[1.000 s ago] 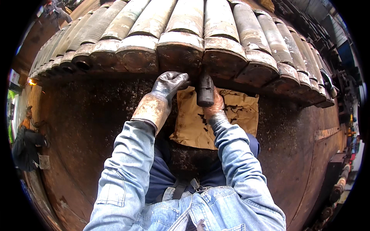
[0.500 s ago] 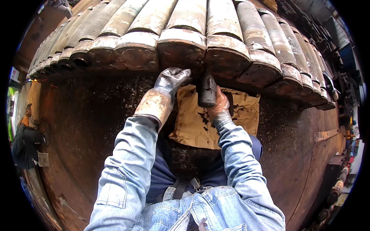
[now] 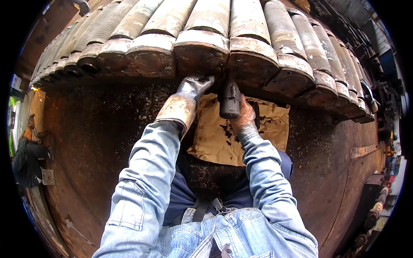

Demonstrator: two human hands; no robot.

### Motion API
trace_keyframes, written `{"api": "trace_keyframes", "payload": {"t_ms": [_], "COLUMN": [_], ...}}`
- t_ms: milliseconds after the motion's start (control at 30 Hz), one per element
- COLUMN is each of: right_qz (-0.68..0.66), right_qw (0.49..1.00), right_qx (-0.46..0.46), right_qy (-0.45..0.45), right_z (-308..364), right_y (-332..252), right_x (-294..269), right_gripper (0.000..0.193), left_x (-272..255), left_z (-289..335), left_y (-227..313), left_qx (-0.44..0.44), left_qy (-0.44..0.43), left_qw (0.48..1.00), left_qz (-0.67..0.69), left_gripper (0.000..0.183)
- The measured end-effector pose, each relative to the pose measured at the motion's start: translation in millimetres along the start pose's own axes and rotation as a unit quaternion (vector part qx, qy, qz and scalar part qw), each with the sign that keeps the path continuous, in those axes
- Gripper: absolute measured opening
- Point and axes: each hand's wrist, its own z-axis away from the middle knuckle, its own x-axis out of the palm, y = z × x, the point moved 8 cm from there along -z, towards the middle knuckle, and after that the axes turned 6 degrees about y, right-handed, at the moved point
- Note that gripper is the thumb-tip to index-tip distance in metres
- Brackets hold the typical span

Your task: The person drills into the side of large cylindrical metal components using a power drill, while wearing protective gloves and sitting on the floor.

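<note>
My left hand (image 3: 195,87), in a dark shiny work glove with a dirty pale cuff, is closed just below the end of a rust-brown block (image 3: 201,58). Whatever its fingers grip is hidden. Close on its right, my right hand (image 3: 246,115) is wrapped round a hammer, whose dark cylindrical head (image 3: 229,103) points up toward the gap between two blocks. Most of the hammer's handle is out of sight. Behind the right hand lies a creased sheet of brown paper (image 3: 211,142) with black stains.
A curved row of thick grey cylinders (image 3: 208,17) ends in rusty blocks across the top. Under it is a rust-brown metal floor (image 3: 99,137) with pale flakes. At far left are a dark cloth bundle (image 3: 30,161) and small sparks (image 3: 34,88); metal parts line the right edge.
My left forearm and cuff have shifted a little to the right, the hand staying closed beneath the block. My right hand and the hammer have barely moved.
</note>
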Motion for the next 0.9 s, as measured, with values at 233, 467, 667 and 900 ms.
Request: {"api": "trace_keyframes", "payload": {"t_ms": [233,467,667,900], "right_qz": [0.02,0.03,0.032,0.047], "right_qw": [1.0,0.999,0.999,0.998], "right_qx": [-0.023,-0.026,-0.041,-0.05], "right_qy": [0.0,0.006,0.003,0.0], "right_z": [0,2,-1,-2], "right_y": [-5,-8,-5,-9], "right_x": [-2,-3,-4,-7], "right_gripper": [0.05,0.051,0.043,0.043], "left_x": [2,-1,2,3], "left_z": [0,0,-3,-2], "left_y": [4,9,9,4], "left_qx": [0.046,0.029,0.063,0.022], "left_qy": [-0.003,-0.017,-0.001,-0.042], "left_qw": [0.999,0.999,0.994,0.997], "left_qz": [-0.026,-0.019,-0.093,-0.058], "left_gripper": [0.059,0.064,0.065,0.068]}}
